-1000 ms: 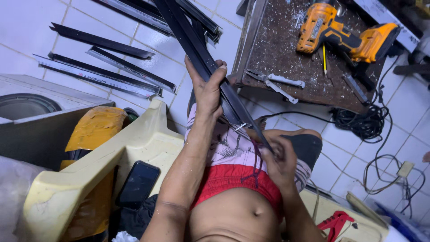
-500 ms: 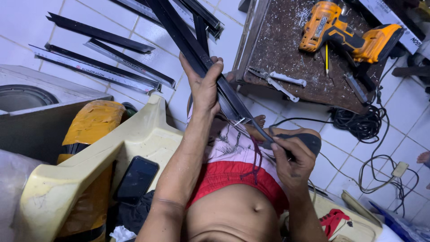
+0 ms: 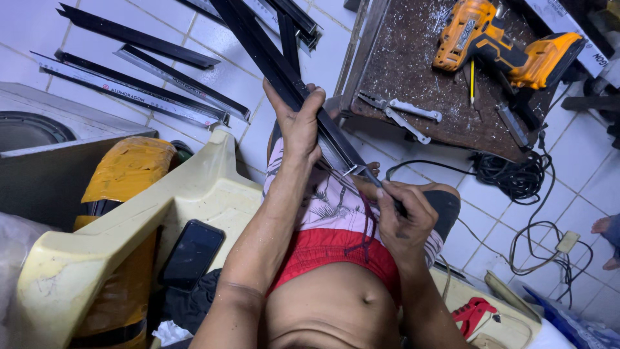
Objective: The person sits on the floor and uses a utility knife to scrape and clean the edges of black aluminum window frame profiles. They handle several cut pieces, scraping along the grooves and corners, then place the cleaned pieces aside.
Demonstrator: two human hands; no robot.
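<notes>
A long black metal profile (image 3: 265, 52) slants from the top of the view down to my lap. My left hand (image 3: 298, 126) grips it around the middle, fingers wrapped over its edge. My right hand (image 3: 403, 220) sits at the profile's lower end (image 3: 345, 161), closed on a thin dark tool whose tip touches the metal; what kind of tool it is I cannot tell. I am seated in patterned shorts with a red waistband (image 3: 329, 249).
A scratched brown work surface (image 3: 413, 71) holds an orange cordless drill (image 3: 497, 42), a pencil and metal tools. More black profiles (image 3: 139, 71) lie on the white tiled floor. Black cable (image 3: 516, 178) coils at right. A phone (image 3: 192, 253) rests on a cream plastic chair.
My right hand has slid a little along the profile's lower end with the tool. The left hand keeps its grip; the view has shifted slightly.
</notes>
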